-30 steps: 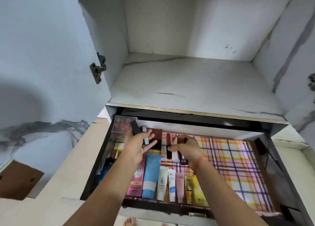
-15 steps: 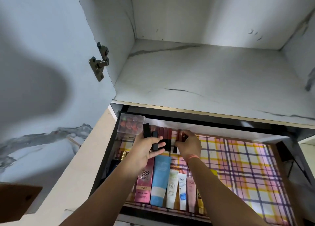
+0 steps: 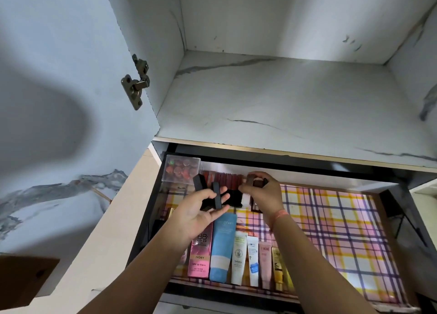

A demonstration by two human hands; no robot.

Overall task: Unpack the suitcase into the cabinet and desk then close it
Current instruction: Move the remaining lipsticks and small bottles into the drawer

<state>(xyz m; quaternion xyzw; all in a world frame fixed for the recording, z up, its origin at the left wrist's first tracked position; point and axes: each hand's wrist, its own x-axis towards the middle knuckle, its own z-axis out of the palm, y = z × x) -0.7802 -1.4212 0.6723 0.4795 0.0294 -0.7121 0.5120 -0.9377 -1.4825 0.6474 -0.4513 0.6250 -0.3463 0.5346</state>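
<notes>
Soft, even light is filling the cabinet shelf (image 3: 283, 100). A broad dark shadow is falling on the cabinet door (image 3: 59, 124), and straight edges are bending.

Probably a home bedroom: marble-look cabinet (image 3: 283, 100) above a plaid-lined drawer (image 3: 343, 231) of cosmetic tubes (image 3: 222, 247).

The plaid pink-and-yellow drawer liner (image 3: 331, 231) lies bare rightward. On the left, coloured cosmetic tubes (image 3: 239, 259), dark red lipsticks (image 3: 228, 180) and a clear plastic box (image 3: 181, 169) crowd it; a white marbled shelf (image 3: 283, 105) overhangs behind.
</notes>
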